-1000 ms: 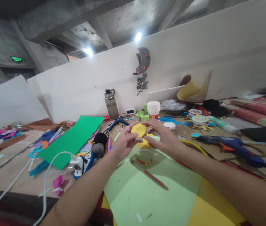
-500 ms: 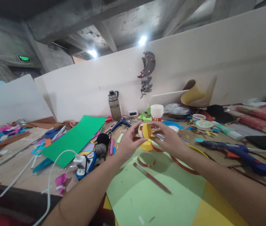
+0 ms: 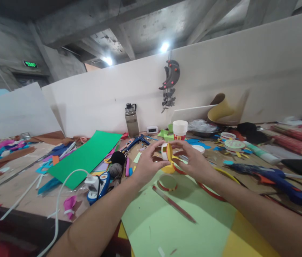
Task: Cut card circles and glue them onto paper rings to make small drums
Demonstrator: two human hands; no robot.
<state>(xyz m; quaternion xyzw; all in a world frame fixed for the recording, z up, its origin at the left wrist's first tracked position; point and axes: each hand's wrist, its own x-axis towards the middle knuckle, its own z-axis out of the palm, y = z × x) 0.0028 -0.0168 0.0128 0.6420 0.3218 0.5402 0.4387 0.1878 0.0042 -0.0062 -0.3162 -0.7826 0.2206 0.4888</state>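
Between my two hands, a short white cup section (image 3: 164,152) stands on its side, with a yellow paper disc (image 3: 169,152) on its right-hand end. My left hand (image 3: 149,162) grips the white side, thumb below and fingers above. At the yellow end, the curled fingers of my right hand (image 3: 192,162) are on the disc's rim. Below lies a light green sheet (image 3: 172,225), bearing a cut cup ring (image 3: 167,182) and a brownish-red pencil (image 3: 174,204). Part of another yellow round piece (image 3: 169,168) shows under the hands.
Stacked paper cups (image 3: 180,129) and a water bottle (image 3: 131,120) stand at the back. A blue glue gun (image 3: 276,178) lies right. On the left are a green sheet (image 3: 86,157), a power strip (image 3: 99,187) and its white cable (image 3: 58,203). Paper scraps and yarn balls lie around.
The cup section has turned slightly, so the yellow disc shows narrower and more edge-on. Both hands keep their hold. The whole view has shifted a little.
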